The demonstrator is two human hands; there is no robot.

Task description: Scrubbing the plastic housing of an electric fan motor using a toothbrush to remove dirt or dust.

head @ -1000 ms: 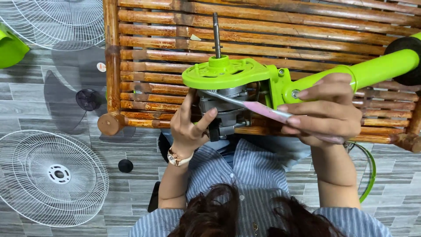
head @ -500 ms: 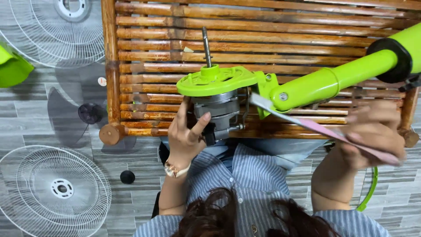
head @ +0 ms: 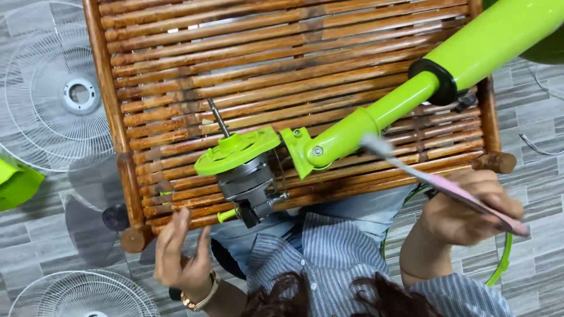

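Observation:
A fan motor (head: pixel 249 182) with a lime-green front plate (head: pixel 235 151) and a bare metal shaft (head: pixel 217 117) lies on a bamboo slat table (head: pixel 294 53). It is joined to a lime-green stand pole (head: pixel 411 88) that runs up to the right. My left hand (head: pixel 179 258), with a wrist bracelet, hovers open below the table's near edge, apart from the motor and holding nothing. My right hand (head: pixel 470 205) grips a long pink-handled tool (head: pixel 437 183); the blurred tip points toward the pole's joint.
White wire fan grilles lie on the tiled floor at the left (head: pixel 56 100) and bottom left (head: pixel 82 296). A dark fan blade (head: pixel 88 205) and a green plastic part (head: pixel 17 185) lie between them. A green ring (head: pixel 499 264) lies at the right.
My left hand has let go of the motor and dropped down and left. The motor and pole now lie tilted on the table. My right hand has drawn the tool out to the right.

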